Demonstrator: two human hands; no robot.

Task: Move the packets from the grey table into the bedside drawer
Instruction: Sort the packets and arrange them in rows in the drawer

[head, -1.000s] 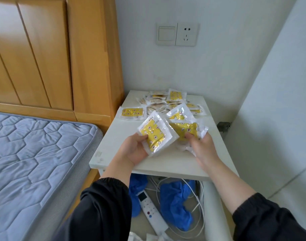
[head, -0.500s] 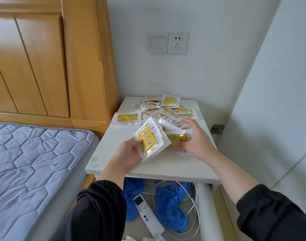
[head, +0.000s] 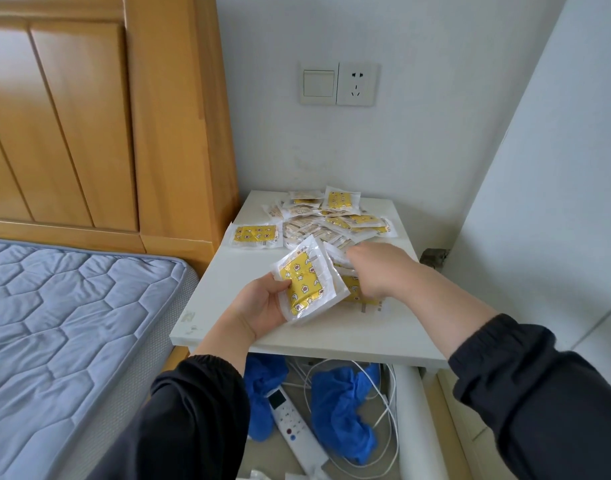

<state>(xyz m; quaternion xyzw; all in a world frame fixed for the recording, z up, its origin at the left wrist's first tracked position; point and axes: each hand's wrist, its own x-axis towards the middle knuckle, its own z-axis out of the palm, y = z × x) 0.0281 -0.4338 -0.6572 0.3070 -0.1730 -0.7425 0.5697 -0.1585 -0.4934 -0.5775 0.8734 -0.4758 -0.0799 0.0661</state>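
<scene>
Several clear packets with yellow printed inserts lie in a loose pile (head: 326,220) at the back of the pale table top (head: 349,337). One packet (head: 256,236) lies apart at the left. My left hand (head: 262,306) grips a small stack of packets (head: 306,282) above the table's middle. My right hand (head: 377,266) reaches over the pile's near edge, fingers curled on packets (head: 356,292) beneath it. Below the table top the bedside drawer (head: 413,420) stands pulled out.
The drawer holds blue cloth items (head: 338,410), a white remote (head: 293,424) and white cables (head: 383,403). A bed with a blue quilted mattress (head: 65,334) and wooden headboard (head: 99,116) is at the left. White walls close the back and right.
My right hand has moved forward from the near packets toward the pile. My left hand keeps its stack, shifted slightly. The camera has tilted down a little.
</scene>
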